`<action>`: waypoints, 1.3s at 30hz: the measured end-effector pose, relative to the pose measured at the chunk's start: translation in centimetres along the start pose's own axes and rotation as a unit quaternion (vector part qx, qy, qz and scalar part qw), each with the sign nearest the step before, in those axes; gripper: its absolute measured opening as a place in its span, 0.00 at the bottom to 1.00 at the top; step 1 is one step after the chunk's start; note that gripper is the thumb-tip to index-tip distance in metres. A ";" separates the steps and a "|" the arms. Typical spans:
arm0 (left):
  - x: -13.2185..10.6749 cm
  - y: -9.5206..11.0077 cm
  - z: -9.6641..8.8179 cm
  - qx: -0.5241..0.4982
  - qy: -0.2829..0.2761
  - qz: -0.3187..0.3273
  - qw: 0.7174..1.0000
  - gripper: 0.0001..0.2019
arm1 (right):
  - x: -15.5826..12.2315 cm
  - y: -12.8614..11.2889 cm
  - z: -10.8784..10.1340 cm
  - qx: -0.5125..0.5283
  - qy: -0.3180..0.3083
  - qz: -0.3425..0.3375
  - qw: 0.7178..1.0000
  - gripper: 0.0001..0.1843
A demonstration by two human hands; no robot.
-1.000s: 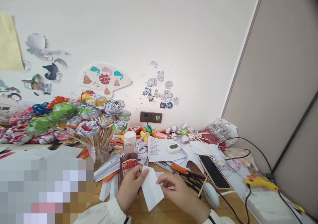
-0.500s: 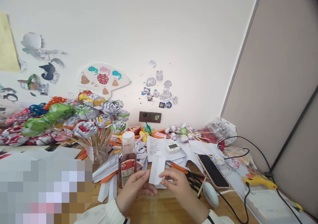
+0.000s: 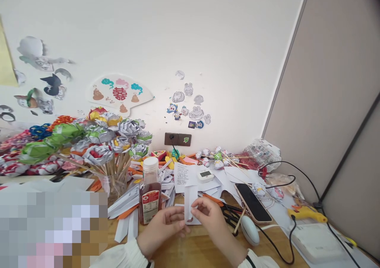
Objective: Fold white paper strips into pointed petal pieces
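A white folded paper strip [image 3: 188, 200] stands upright between my hands, a lengthwise crease showing on it. My right hand [image 3: 209, 216] pinches its right edge between thumb and fingers. At the lower left edge, the curled fingers and thumb of my left hand [image 3: 166, 225] close on the same paper; some fingertips are hidden behind it. A bottle of reddish-brown liquid [image 3: 150, 196] with a white cap is just beyond my left hand. Black-handled scissors [image 3: 230, 216] lie to the right of my right hand.
Paper flowers on sticks [image 3: 99, 155] fill a clear container at left. Loose paper strips [image 3: 127, 198] lie near the bottle. A white timer [image 3: 205, 175] rests on papers behind. On the right are a phone [image 3: 253, 202], a white mouse [image 3: 249, 230] and a yellow glue gun [image 3: 307, 214] with its cable.
The paper strip has turned to look narrower and moved slightly right. My left hand has shifted its fingers along the paper's left side. The view has swung slightly right.
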State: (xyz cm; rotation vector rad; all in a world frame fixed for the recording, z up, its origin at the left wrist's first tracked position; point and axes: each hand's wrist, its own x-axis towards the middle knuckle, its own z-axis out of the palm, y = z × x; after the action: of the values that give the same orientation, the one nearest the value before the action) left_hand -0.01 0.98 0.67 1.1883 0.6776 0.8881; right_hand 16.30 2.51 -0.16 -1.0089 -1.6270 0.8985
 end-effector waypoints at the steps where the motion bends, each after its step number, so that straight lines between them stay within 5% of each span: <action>1: 0.1 -0.1 0.0 0.004 -0.001 0.002 1.000 0.20 | 0.0 -0.1 0.0 -0.004 0.001 0.001 1.000 0.05; 13: 0.2 -0.4 0.1 0.015 -0.016 0.008 1.000 0.21 | -0.5 -0.8 0.6 -0.015 0.024 0.008 1.000 0.04; 19: 0.1 -0.8 -0.1 0.071 0.040 0.069 0.994 0.36 | -0.5 -1.1 0.5 -0.051 0.038 -0.005 0.998 0.04; 24: -0.5 0.1 0.2 0.217 0.072 0.126 0.965 0.26 | -0.6 -0.8 0.6 -0.057 0.036 -0.008 0.998 0.04; 29: -0.8 1.3 -0.3 0.324 0.036 0.142 0.935 0.10 | -0.5 -0.4 0.5 -0.025 0.008 -0.002 1.000 0.04; 36: -0.4 1.0 -1.7 0.183 0.030 0.072 0.980 0.12 | 0.0 0.2 -0.7 0.079 -0.111 0.036 0.990 0.12; 39: -0.2 0.5 -1.9 0.168 0.032 0.056 0.984 0.11 | 0.2 0.6 -1.0 0.070 -0.116 0.036 0.990 0.13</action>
State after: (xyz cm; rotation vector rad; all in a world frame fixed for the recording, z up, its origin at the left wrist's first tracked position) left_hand -1.85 1.80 0.70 1.5166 0.8429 0.9333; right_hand 17.39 2.99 -0.43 -0.8969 -1.7002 1.1989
